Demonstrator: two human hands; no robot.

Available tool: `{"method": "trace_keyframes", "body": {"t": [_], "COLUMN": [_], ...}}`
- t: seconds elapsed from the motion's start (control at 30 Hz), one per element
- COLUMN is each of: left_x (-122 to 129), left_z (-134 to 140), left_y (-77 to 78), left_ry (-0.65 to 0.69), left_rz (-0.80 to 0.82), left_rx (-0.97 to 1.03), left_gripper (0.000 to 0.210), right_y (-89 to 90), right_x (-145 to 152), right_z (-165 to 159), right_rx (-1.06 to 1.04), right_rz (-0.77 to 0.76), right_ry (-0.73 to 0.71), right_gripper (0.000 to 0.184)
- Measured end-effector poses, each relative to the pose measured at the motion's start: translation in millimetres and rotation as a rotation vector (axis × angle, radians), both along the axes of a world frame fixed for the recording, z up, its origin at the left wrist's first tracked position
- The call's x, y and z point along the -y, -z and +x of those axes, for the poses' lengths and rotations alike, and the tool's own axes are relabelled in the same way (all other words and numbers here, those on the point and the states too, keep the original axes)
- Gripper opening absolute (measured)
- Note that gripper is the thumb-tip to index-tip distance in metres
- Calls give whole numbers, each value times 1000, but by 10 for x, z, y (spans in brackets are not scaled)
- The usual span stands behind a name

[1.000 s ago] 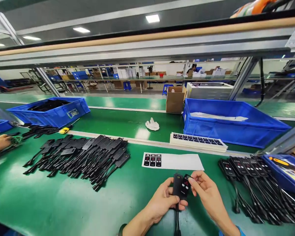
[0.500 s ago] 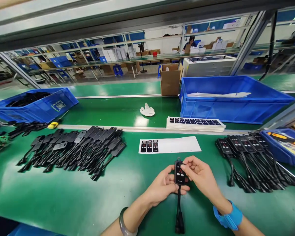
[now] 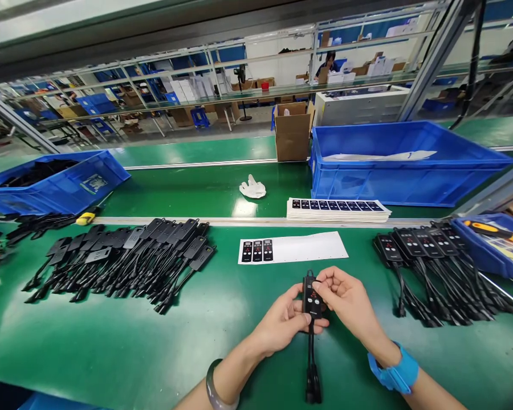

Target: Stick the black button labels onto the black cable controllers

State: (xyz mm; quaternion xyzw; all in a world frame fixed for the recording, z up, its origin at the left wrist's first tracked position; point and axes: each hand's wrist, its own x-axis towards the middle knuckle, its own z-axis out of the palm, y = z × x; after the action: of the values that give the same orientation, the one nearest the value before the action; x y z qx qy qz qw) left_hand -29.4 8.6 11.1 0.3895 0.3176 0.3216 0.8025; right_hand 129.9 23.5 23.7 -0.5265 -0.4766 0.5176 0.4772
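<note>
your left hand (image 3: 280,324) holds a black controller (image 3: 305,299) over the green table (image 3: 175,353); your right hand (image 3: 346,299) touches its front label (image 3: 313,309).

We see a glossy green flat work surface (image 3: 222,336) crossed by a pale strip (image 3: 222,221). On its near side we find a pile of black rectangular cabled controllers (image 3: 128,259), a white paper sheet (image 3: 308,248) bearing 3 black rectangular labels (image 3: 257,251), a cluster of black labelled controllers (image 3: 430,245) and a blue plastic tray (image 3: 474,247). Beyond the strip we see a white glove (image 3: 253,188) and 2 blue plastic bins (image 3: 380,185).
</note>
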Motion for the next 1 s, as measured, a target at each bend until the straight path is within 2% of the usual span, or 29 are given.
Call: {"method": "trace_keyframes", "body": {"t": [0.33, 0.67, 0.8, 0.9, 1.0], "left_x": [6, 4, -2, -22, -53], "left_z": [13, 19, 22, 15, -7], "left_y": [9, 12, 12, -1, -16], "left_ry": [5, -17, -12, -24, -56], "left_rz": [42, 54, 26, -30, -89], "left_rx": [-5, -44, -50, -34, 12], "left_gripper": [48, 46, 45, 44, 35], "right_y": [-1, 98, 189, 264, 310], "right_x": [-9, -5, -10, -19, -3], "right_z": [-3, -38, -1, 20, -2], "right_rx": [17, 59, 108, 203, 254], "right_rz": [-3, 46, 77, 136, 143], "right_ry": [22, 83, 64, 46, -93], "right_gripper": [31, 31, 28, 34, 36]}}
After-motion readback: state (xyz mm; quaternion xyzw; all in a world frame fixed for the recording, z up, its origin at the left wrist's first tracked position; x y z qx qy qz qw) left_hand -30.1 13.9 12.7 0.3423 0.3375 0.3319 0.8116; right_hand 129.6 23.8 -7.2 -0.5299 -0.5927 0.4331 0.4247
